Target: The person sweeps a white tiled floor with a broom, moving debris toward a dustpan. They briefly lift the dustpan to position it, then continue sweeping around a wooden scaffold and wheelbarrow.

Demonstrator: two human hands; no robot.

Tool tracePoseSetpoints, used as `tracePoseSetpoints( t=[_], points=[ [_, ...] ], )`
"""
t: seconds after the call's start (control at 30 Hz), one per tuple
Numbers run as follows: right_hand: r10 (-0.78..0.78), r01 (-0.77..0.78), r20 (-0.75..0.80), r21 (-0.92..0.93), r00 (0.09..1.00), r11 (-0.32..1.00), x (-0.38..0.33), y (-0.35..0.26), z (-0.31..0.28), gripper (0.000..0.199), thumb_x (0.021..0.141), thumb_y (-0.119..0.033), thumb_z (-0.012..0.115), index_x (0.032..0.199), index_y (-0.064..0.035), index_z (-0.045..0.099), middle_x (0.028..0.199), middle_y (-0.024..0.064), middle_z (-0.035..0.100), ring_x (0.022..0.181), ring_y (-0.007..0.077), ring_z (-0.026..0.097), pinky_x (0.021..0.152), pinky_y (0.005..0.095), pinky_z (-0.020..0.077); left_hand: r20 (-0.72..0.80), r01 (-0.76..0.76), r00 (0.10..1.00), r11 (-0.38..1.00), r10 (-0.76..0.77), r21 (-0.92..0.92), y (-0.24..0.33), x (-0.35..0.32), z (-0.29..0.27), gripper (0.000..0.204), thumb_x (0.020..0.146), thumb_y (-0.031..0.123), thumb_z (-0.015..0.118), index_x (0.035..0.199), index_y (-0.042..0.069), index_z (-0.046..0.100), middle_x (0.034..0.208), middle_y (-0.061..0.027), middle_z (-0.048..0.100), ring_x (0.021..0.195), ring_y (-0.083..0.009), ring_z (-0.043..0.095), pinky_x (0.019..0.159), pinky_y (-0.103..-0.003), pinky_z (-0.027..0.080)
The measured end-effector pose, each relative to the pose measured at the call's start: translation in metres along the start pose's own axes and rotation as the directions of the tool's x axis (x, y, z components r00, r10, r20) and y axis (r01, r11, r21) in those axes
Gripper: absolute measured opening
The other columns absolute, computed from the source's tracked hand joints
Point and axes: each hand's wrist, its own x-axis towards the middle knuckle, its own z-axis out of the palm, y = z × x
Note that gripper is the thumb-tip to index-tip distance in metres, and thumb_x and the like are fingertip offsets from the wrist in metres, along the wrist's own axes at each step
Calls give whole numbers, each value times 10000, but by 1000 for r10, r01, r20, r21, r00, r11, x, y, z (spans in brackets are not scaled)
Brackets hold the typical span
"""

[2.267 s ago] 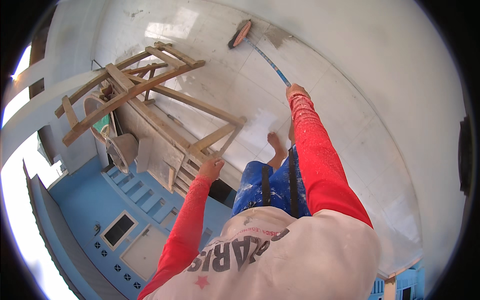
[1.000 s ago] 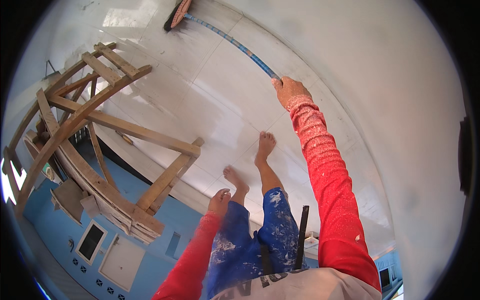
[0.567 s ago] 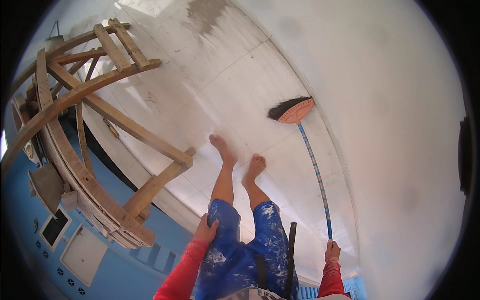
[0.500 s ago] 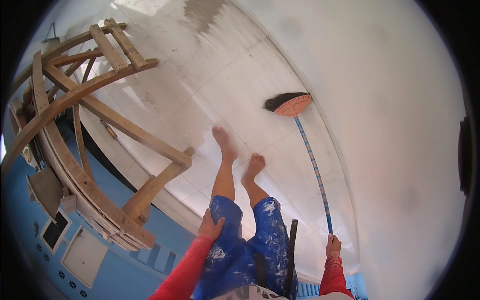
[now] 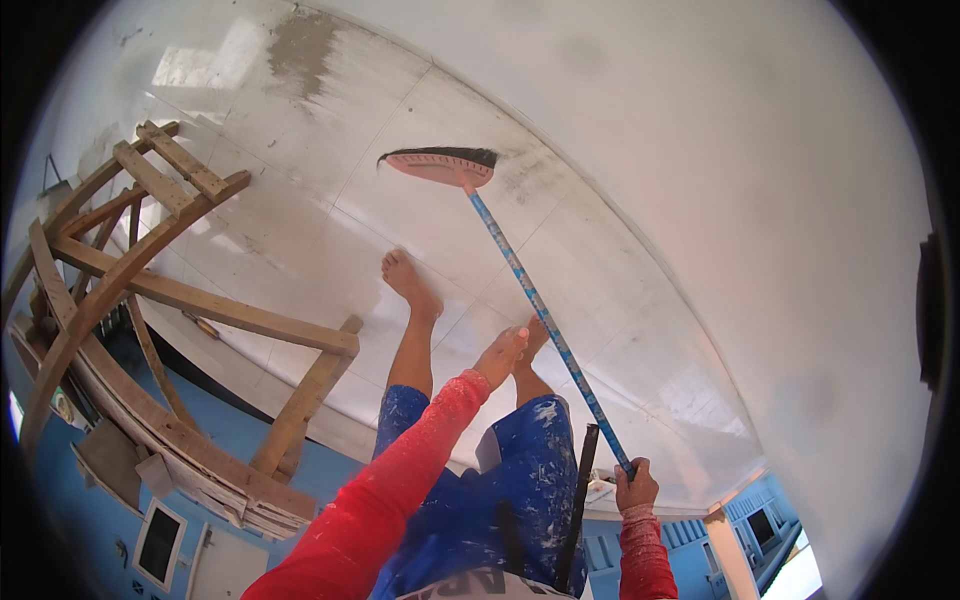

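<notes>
My right hand (image 5: 637, 484) is wrapped round the end of a broom's blue patterned handle (image 5: 540, 300). The pinkish-orange broom head (image 5: 440, 168), with dark bristles, is on the pale tiled floor (image 5: 380, 215) ahead of my feet. Reaching forward over my lower leg, my left hand (image 5: 503, 357) has its fingers stretched out and holds nothing; it is apart from the handle, just to its left. Both my arms wear red sleeves, and my blue shorts (image 5: 535, 450) carry white smears. My left forearm hides part of one leg.
A wooden trestle-like frame (image 5: 230, 305) with boards stands on the left. A white wall (image 5: 720, 200) rises along the right side of the floor. Farther ahead lies a grey-brown smear (image 5: 303, 50). Blue walls with a door (image 5: 228, 565) show at lower left.
My left hand has left my thigh and stretched forward. The broom head has swung left and forward, with its handle now slanting across. My view has shifted too.
</notes>
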Motion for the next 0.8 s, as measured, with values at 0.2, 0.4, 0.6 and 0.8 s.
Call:
tracePoseSetpoints(
  t=[0.2, 0.4, 0.6, 0.8],
  points=[
    [-69, 68, -76, -18, 995, 998, 9, 92, 9, 225, 880, -294, 636, 858, -79, 578, 695, 142, 627, 640, 366, 632, 582, 438, 489, 83, 176, 984, 814, -157, -554, -14, 49, 180, 522, 952, 585, 453, 1113, 92, 395, 835, -113, 637, 735, -233, 687, 629, -367, 572],
    [-44, 38, -22, -200, 999, 979, 98, 198, 41, 236, 901, -291, 613, 822, -78, 549, 670, 144, 606, 615, 366, 618, 549, 452, 470, 112, 306, 947, 744, -301, -594, -66, 141, 270, 407, 994, 484, 435, 1019, 80, 395, 742, -97, 603, 598, -238, 659, 583, -389, 574],
    [-188, 184, -30, -107, 982, 977, 226, 131, 109, 261, 925, -334, 591, 869, -83, 546, 675, 135, 625, 597, 347, 627, 529, 443, 478, -225, -105, 974, 852, -16, -513, -34, 235, 178, 355, 1028, 404, 384, 995, 51, 363, 567, -87, 530, 428, -217, 576, 406, -347, 483],
    [-388, 386, -20, -79, 921, 919, 339, -197, 93, 356, 974, -458, 458, 915, -110, 499, 701, 126, 661, 640, 349, 656, 568, 459, 511, -587, -365, 799, 882, 132, -299, 131, 297, -117, 354, 1001, 388, 423, 952, 37, 417, 621, -84, 505, 444, -253, 561, 435, -451, 549]
  ],
)
